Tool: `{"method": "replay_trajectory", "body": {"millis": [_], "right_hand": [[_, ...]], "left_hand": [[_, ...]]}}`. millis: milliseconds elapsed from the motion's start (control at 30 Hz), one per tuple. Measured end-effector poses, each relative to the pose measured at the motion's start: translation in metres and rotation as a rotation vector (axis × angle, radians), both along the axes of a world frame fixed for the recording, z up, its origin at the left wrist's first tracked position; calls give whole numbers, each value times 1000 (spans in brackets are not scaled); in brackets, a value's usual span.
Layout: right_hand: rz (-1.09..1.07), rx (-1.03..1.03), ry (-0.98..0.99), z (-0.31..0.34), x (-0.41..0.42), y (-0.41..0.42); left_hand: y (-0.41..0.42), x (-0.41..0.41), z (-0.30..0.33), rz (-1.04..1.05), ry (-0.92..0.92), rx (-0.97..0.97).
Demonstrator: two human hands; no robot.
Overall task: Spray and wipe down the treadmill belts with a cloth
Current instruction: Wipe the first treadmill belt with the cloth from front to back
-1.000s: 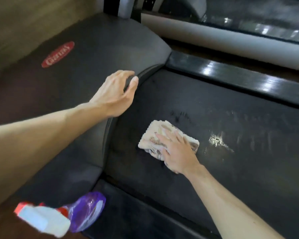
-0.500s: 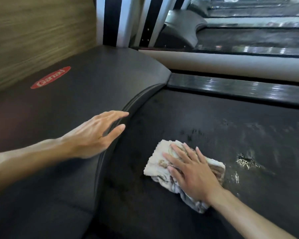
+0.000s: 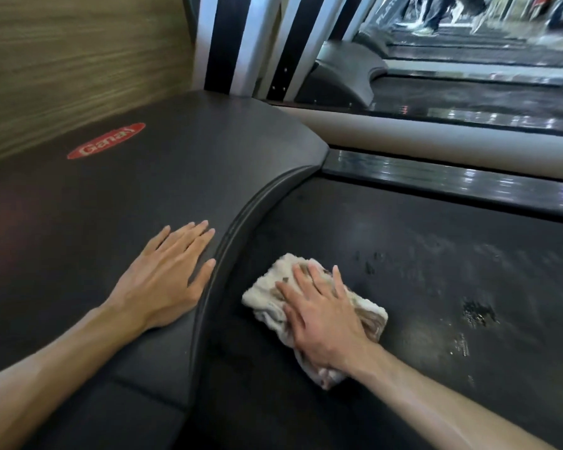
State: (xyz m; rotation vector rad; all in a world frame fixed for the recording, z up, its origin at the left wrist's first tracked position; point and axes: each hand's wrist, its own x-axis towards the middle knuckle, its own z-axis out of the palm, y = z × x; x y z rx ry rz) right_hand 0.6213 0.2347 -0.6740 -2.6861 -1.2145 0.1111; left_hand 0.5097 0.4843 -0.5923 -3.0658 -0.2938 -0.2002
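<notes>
Your right hand (image 3: 322,315) presses flat on cloth (image 3: 267,293) on belt (image 3: 420,287); left hand (image 3: 166,277), fingers straight, rests on cover (image 3: 176,164) at 9 o'clock.

head: worn | faces forward-down | close over treadmill belt (image 3: 436,287)

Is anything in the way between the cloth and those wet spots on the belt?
Nothing visible is. The right hand presses the cloth flat on the belt, and only bare belt lies between it and the wet spots to its right. The left hand rests on the motor cover, off that path.
</notes>
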Motion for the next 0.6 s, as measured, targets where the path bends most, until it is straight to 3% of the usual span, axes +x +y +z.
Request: {"method": "replay_trajectory", "body": {"millis": [133, 233, 433, 600], "right_hand": [[120, 64, 90, 0, -8, 40], [275, 36, 65, -2, -27, 22], [115, -6, 60, 5, -9, 39], [388, 29, 12, -5, -60, 18]], "left_hand": [[0, 5, -5, -5, -24, 21], [1, 6, -8, 2, -38, 22], [2, 4, -11, 2, -16, 87], [1, 6, -11, -8, 3, 129]]}}
